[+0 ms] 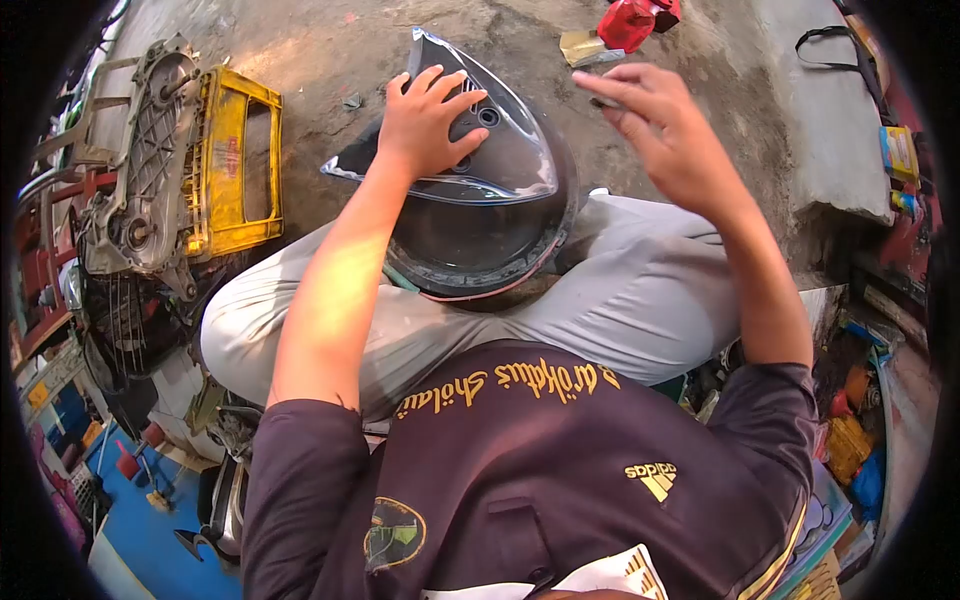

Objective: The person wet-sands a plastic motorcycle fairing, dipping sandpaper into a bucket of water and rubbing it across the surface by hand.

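A headlight unit (510, 150) with a dark back and clear, shiny edges rests across a round black basin (470, 245) between my legs. My left hand (425, 120) lies on the back of the headlight, its fingers spread and stretched out. To the right, my right hand (655, 125) is raised in the air, apart from the headlight and the basin. Its fingers are drawn together with the thumb beneath them. A small greyish bit shows between those fingers, too small to name. Part of the headlight is hidden under my left hand.
A yellow plastic crate (235, 165) and a metal engine casing (150, 170) stand at the left. A red packet (630, 22) lies on the concrete floor (330, 50) ahead. At the right runs a raised concrete ledge (830, 130) with a black strap (850, 55).
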A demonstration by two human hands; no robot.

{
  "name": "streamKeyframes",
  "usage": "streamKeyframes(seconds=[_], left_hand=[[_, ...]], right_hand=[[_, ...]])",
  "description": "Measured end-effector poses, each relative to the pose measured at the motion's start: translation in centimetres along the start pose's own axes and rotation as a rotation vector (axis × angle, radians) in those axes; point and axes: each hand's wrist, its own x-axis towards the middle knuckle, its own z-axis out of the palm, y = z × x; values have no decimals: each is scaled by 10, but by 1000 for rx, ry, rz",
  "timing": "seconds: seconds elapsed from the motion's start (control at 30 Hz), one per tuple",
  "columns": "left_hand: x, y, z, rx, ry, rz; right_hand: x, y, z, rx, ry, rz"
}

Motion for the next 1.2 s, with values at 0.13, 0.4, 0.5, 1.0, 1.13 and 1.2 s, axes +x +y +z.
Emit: streamKeyframes(seconds=[0.13,0.4,0.5,1.0,1.13,1.2], left_hand=[[-5,-7,-1,7,-48,2],[-22,-25,-15,128,-84,126],[-24,-32,-17,124,-120,146],[-44,-45,-24,110,-183,-24],[-23,-42,-5,100,-85,-18],[-18,-38,0,60,-49,-46]], right_hand=[[-12,4,38,42,-136,69],[-47,27,107,50,-70,314],[-47,24,124,-13,-1,306],[-34,18,140,-51,66,115],[-32,23,143,-60,64,153],[-34,27,144,-43,71,167]])
